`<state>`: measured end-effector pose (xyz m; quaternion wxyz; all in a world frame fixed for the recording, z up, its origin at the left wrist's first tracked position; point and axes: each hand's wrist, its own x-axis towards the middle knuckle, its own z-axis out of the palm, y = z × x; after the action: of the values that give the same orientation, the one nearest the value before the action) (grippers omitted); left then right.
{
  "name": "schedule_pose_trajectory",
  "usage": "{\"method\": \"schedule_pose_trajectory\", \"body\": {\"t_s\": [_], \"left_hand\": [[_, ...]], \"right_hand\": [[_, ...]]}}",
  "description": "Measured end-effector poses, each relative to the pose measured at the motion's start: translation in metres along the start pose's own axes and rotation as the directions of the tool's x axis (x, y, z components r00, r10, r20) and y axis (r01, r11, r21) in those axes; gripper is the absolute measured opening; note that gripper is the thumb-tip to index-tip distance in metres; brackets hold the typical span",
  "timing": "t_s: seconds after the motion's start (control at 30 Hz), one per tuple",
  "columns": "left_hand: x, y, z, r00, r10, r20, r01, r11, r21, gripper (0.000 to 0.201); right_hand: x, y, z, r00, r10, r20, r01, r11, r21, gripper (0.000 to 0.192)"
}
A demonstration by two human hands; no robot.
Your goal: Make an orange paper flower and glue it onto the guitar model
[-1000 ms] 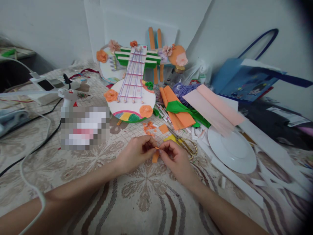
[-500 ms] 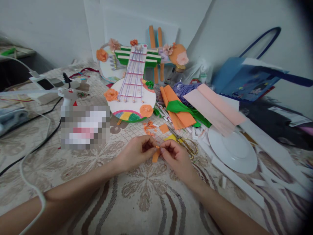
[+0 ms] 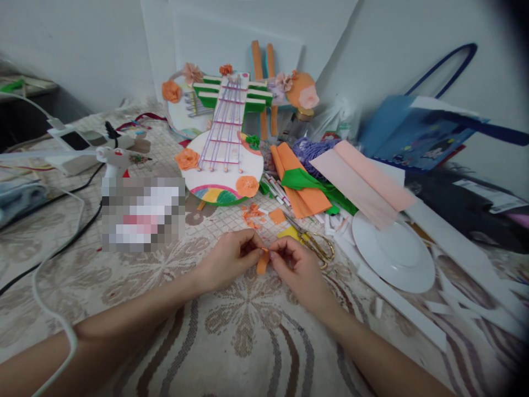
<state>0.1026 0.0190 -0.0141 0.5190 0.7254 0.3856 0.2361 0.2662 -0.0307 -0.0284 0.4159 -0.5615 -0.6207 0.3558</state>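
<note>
Between my two hands is a small strip of orange crepe paper, its loose end hanging down. My left hand pinches its upper edge between thumb and forefinger. From the other side, my right hand pinches the same edge, fingertips close to the left ones. Just beyond the hands lie orange paper scraps and a small orange paper square. Gold-handled scissors rest beside my right hand, near a yellow piece. Behind stands a paper guitar with purple strings and orange flowers.
On the right are a white plate, white board strips, folded peach paper, orange crepe paper and a blue bag. A white glue gun, cables and a power strip occupy the left.
Both hands stay in nearly the same place, still pinching the orange strip. Only the fingertips and the strip's top edge have shifted very slightly.
</note>
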Motion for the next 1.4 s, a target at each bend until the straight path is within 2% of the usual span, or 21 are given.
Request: {"method": "schedule_pose_trajectory", "body": {"t_s": [0.13, 0.3, 0.5, 0.73, 1.0, 1.1, 1.23, 1.3, 1.4], "left_hand": [[0.0016, 0.0004, 0.0015, 0.999, -0.039, 0.026, 0.041, 0.992, -0.116, 0.009], [0.0032, 0.0004, 0.0012, 0.982, -0.143, 0.125, 0.173, 0.943, -0.284, 0.012], [0.0031, 0.0015, 0.0, 0.942, -0.262, 0.21, 0.332, 0.828, -0.453, 0.012], [0.0045, 0.0036, -0.0027, 0.943, -0.243, 0.229, 0.327, 0.811, -0.485, 0.008], [0.0039, 0.0038, -0.0035, 0.927, -0.305, 0.22, 0.375, 0.787, -0.49, 0.016], [0.0041, 0.0036, -0.0038, 0.936, -0.286, 0.205, 0.351, 0.809, -0.472, 0.012], [0.0042, 0.0058, -0.0042, 0.95, -0.268, 0.16, 0.312, 0.845, -0.434, 0.012], [0.0041, 0.0068, -0.0037, 0.956, -0.253, 0.15, 0.293, 0.867, -0.403, 0.012], [0.0038, 0.0074, -0.0023, 0.966, -0.221, 0.131, 0.253, 0.905, -0.343, 0.012]], "right_hand": [[-0.0004, 0.0009, -0.001, 0.999, -0.044, -0.028, 0.042, 0.997, -0.07, 0.007], [-0.0007, 0.0009, -0.0018, 0.985, -0.168, -0.039, 0.158, 0.97, -0.184, 0.009], [-0.0009, 0.0, -0.0025, 0.949, -0.314, -0.006, 0.3, 0.912, -0.281, 0.012], [-0.0001, 0.0029, -0.0057, 0.921, -0.388, 0.037, 0.379, 0.87, -0.316, 0.015], [0.0014, 0.0054, -0.0072, 0.898, -0.431, 0.088, 0.437, 0.852, -0.289, 0.018], [0.001, 0.0024, -0.0063, 0.931, -0.36, 0.052, 0.362, 0.902, -0.234, 0.016], [0.0018, -0.0017, -0.0056, 0.997, -0.081, 0.018, 0.082, 0.997, -0.018, 0.009], [0.003, -0.0021, -0.0055, 0.999, 0.015, 0.047, -0.019, 0.996, 0.082, 0.009], [0.0048, -0.0004, -0.0047, 0.994, 0.067, 0.088, -0.078, 0.989, 0.127, 0.01]]}}
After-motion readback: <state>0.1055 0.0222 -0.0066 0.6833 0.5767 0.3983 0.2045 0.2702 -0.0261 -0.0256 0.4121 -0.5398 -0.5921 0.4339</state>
